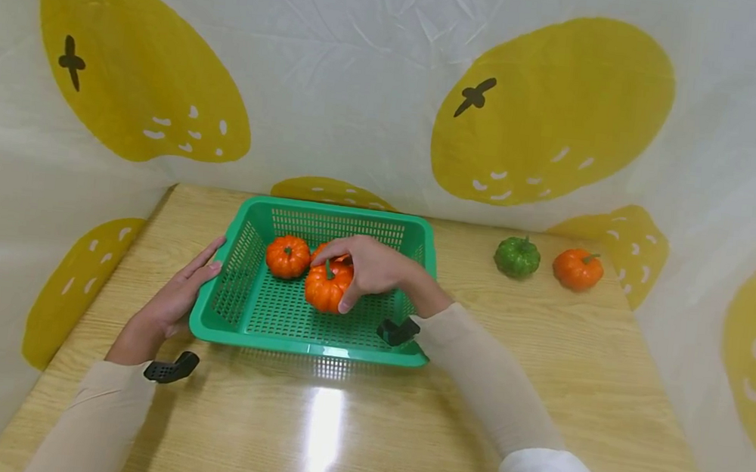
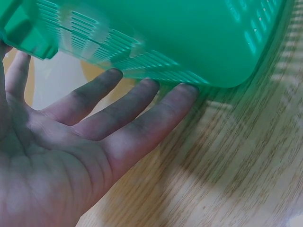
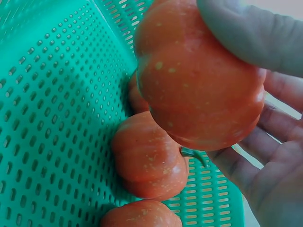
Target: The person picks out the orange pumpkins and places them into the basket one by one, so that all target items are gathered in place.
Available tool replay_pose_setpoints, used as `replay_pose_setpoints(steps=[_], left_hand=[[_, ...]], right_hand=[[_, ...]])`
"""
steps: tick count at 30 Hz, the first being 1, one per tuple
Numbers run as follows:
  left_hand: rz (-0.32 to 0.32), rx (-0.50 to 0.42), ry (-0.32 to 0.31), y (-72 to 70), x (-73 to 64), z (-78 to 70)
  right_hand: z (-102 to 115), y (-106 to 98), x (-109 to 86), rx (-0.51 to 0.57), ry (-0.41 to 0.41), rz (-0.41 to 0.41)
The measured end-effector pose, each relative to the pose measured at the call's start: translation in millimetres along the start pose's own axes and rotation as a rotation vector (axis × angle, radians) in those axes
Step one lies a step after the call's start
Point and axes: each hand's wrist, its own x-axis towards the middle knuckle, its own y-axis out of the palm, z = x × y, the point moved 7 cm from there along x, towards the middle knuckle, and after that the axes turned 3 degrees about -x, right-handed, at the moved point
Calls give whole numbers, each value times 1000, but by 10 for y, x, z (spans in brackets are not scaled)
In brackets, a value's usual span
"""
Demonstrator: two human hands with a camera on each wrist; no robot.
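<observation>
A green plastic basket (image 1: 312,349) with slotted walls stands on the wooden table. Inside it, my right hand (image 1: 375,266) holds an orange mini pumpkin (image 1: 326,289) between thumb and fingers, its green stem upward. Another orange pumpkin (image 1: 288,257) sits to the left of it. The right wrist view shows several pumpkins (image 3: 149,156) in the basket below and beside the held one; the head view partly hides some behind my hand. My left hand (image 1: 177,294) touches the basket's left side, and its fingers (image 2: 156,111) lie fairly straight against the slotted wall.
To the right of the basket, a green pumpkin (image 1: 517,258) and an orange pumpkin (image 1: 577,270) lie near the table's back edge. A pale cloth (image 1: 352,81) with yellow fruit shapes hangs behind the wooden table (image 1: 249,436) and along its sides.
</observation>
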Motion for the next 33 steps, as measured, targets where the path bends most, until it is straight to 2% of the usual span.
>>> replay_pose_setpoints(steps=[13, 23, 33], left_hand=[[-3, 15, -4, -28, -18, -17], [25, -17, 27, -21, -42, 3], [31, -31, 18, 19, -21, -17]], right_hand=[[26, 59, 62, -52, -1, 30], [75, 144, 105, -89, -6, 71], [57, 199, 162, -122, -20, 94]])
